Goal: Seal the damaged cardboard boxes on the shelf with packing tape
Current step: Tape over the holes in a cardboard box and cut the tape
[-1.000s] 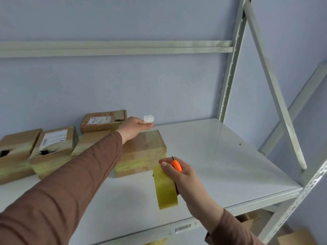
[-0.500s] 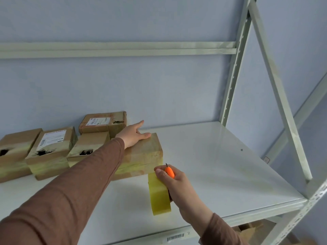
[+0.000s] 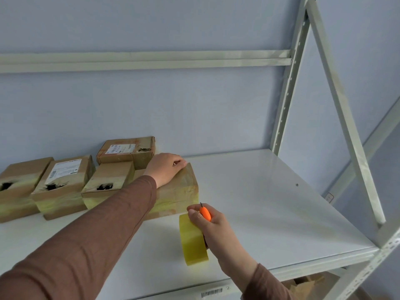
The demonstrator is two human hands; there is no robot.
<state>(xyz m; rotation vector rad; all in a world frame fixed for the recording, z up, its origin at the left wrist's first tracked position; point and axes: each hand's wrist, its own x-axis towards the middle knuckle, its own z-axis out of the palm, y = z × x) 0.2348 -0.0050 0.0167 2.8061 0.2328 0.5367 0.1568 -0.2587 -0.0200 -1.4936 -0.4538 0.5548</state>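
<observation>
Cardboard box (image 3: 177, 191) half-hidden under flat left hand (image 3: 165, 171); right hand (image 3: 213, 226) grips tape roll (image 3: 193, 241).

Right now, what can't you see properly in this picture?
All in the head view:
- The taped box: the left hand and its sleeve cover much of it, so any hole stays hidden.
- The shipping labels: print too small to read.
- The tape roll: the right hand hides its core.
- The leftmost box: cut off by the picture's left edge.
</observation>
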